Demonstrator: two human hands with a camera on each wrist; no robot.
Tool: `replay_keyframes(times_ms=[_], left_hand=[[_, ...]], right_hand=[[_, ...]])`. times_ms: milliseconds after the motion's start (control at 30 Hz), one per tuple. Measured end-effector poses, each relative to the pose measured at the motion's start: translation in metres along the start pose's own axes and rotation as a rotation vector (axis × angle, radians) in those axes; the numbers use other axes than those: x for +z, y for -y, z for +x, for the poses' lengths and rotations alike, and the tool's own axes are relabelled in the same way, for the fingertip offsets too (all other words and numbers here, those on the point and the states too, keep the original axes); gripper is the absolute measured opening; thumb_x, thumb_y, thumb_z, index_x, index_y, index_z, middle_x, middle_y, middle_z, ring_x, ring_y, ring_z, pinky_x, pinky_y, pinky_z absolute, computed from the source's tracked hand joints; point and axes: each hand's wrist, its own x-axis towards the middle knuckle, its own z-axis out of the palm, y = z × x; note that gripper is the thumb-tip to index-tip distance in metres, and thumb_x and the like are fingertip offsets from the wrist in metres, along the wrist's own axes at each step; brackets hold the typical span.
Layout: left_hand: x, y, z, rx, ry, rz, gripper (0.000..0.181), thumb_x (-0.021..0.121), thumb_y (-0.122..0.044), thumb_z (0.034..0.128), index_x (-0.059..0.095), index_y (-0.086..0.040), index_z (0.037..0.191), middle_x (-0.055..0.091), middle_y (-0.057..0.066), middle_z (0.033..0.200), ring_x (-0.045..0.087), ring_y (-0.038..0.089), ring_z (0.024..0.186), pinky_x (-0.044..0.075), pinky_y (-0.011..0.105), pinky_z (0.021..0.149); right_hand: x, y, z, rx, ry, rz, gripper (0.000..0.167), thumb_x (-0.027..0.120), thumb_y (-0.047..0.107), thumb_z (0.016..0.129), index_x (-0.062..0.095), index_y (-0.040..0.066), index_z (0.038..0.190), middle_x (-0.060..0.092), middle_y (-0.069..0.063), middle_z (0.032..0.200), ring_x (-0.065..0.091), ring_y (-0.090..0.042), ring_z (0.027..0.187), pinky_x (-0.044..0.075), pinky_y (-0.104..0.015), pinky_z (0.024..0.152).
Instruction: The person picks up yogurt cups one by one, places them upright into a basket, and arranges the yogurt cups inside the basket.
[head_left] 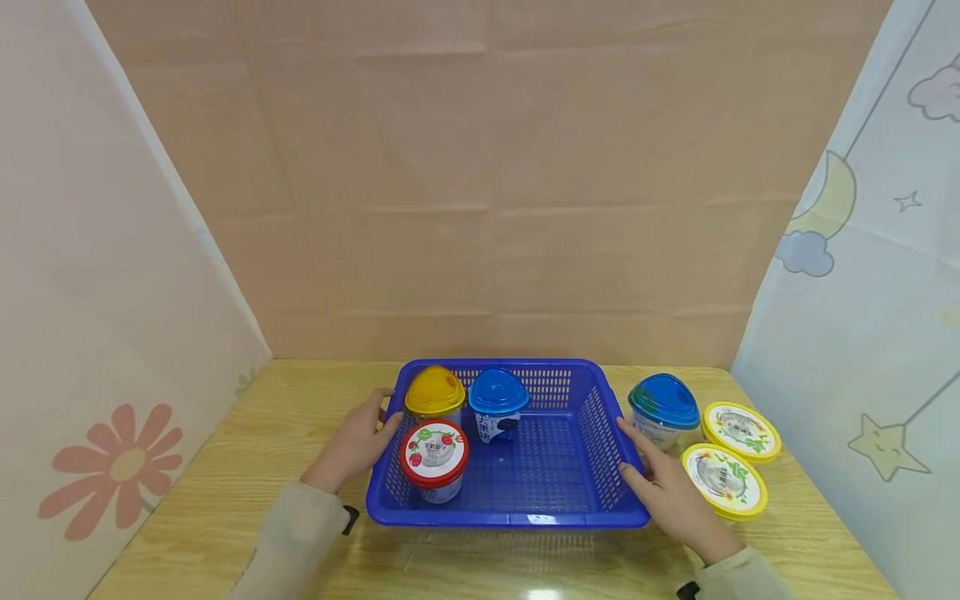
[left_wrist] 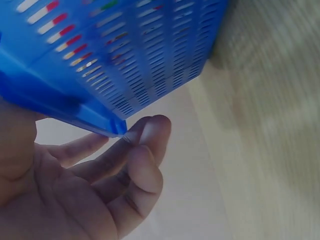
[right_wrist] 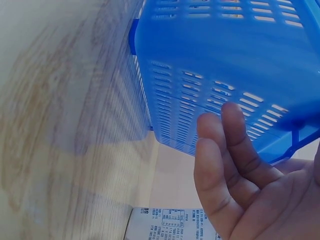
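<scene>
A blue-purple plastic basket (head_left: 525,520) is at the middle of the wooden table. My left hand (head_left: 358,442) holds its left rim; in the left wrist view bent fingers (left_wrist: 150,170) hang below the rim, beside the slotted wall (left_wrist: 135,60). At the right rim, my right hand (head_left: 671,492) grips with the thumb and index finger at the edge, the other fingers (right_wrist: 210,175) bent outside the wall (right_wrist: 215,65). Inside the basket are a yellow-lidded cup (head_left: 435,390), a blue-lidded cup (head_left: 498,393) and, nearer the front, a red-rimmed tub (head_left: 435,452).
Right of the basket stand another blue-lidded cup (head_left: 663,403) and two yellow-rimmed tubs (head_left: 742,431), (head_left: 723,481) close together near my right hand. A tan backdrop (head_left: 487,208) rises behind the table (head_left: 225,467), with printed sheets at both sides.
</scene>
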Motion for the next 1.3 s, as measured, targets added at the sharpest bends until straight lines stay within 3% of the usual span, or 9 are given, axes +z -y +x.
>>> replay_keyframes(times_ms=[167, 333, 433, 633, 733, 933, 1300], left_hand=[[0.003, 0.002, -0.004, 0.019, -0.002, 0.024, 0.054, 0.056, -0.025, 0.1024, 0.039, -0.002, 0.148, 0.066, 0.01, 0.096, 0.06, 0.018, 0.078, 0.055, 0.035, 0.07], [0.007, 0.008, -0.01, 0.013, 0.022, -0.008, 0.06, 0.053, -0.032, 0.1042, 0.032, -0.009, 0.155, 0.068, 0.011, 0.105, 0.064, 0.02, 0.088, 0.056, 0.043, 0.081], [0.01, 0.014, -0.013, -0.006, 0.04, -0.078, 0.061, 0.049, -0.038, 0.1053, 0.027, -0.016, 0.158, 0.068, 0.013, 0.108, 0.065, 0.021, 0.09, 0.056, 0.046, 0.084], [0.016, 0.02, -0.016, -0.042, 0.054, -0.293, 0.058, 0.045, -0.039, 0.1066, 0.023, -0.023, 0.158, 0.066, 0.016, 0.112, 0.068, 0.021, 0.087, 0.059, 0.041, 0.076], [0.018, 0.02, -0.016, -0.038, 0.057, -0.375, 0.056, 0.044, -0.037, 0.1074, 0.024, -0.024, 0.158, 0.063, 0.021, 0.124, 0.068, 0.027, 0.098, 0.059, 0.044, 0.08], [0.02, 0.021, -0.019, -0.042, 0.098, -0.451, 0.056, 0.038, -0.041, 0.1082, 0.019, -0.028, 0.16, 0.036, 0.021, 0.156, 0.053, 0.044, 0.127, 0.05, 0.058, 0.097], [0.023, 0.03, -0.018, -0.069, 0.145, -0.483, 0.057, 0.034, -0.051, 0.1067, 0.013, -0.041, 0.159, 0.013, 0.011, 0.167, 0.027, 0.049, 0.145, 0.028, 0.07, 0.109]], right_hand=[[0.0, 0.0, -0.001, 0.004, -0.001, 0.0, 0.06, 0.052, 0.019, 0.103, 0.029, 0.016, 0.158, 0.058, -0.031, 0.132, 0.07, -0.031, 0.104, 0.06, -0.042, 0.079], [0.001, -0.002, -0.001, -0.002, -0.004, 0.008, 0.059, 0.052, 0.017, 0.103, 0.029, 0.016, 0.158, 0.058, -0.032, 0.132, 0.069, -0.032, 0.104, 0.06, -0.042, 0.078], [0.001, -0.003, -0.001, -0.003, -0.004, 0.016, 0.059, 0.052, 0.017, 0.103, 0.029, 0.016, 0.158, 0.058, -0.032, 0.133, 0.069, -0.033, 0.104, 0.06, -0.042, 0.078], [0.001, -0.004, -0.001, 0.0, -0.003, 0.025, 0.06, 0.052, 0.018, 0.103, 0.029, 0.016, 0.158, 0.058, -0.032, 0.132, 0.07, -0.033, 0.104, 0.06, -0.042, 0.077], [0.001, -0.004, -0.001, -0.003, -0.006, 0.023, 0.06, 0.052, 0.018, 0.103, 0.029, 0.016, 0.158, 0.057, -0.032, 0.133, 0.069, -0.033, 0.104, 0.06, -0.043, 0.078], [0.002, -0.004, 0.0, -0.011, -0.008, 0.019, 0.06, 0.053, 0.017, 0.103, 0.029, 0.016, 0.158, 0.056, -0.032, 0.135, 0.069, -0.034, 0.106, 0.06, -0.044, 0.079], [0.001, -0.003, 0.001, -0.008, 0.003, 0.01, 0.06, 0.053, 0.019, 0.103, 0.029, 0.016, 0.158, 0.054, -0.032, 0.138, 0.068, -0.034, 0.107, 0.06, -0.044, 0.079]])
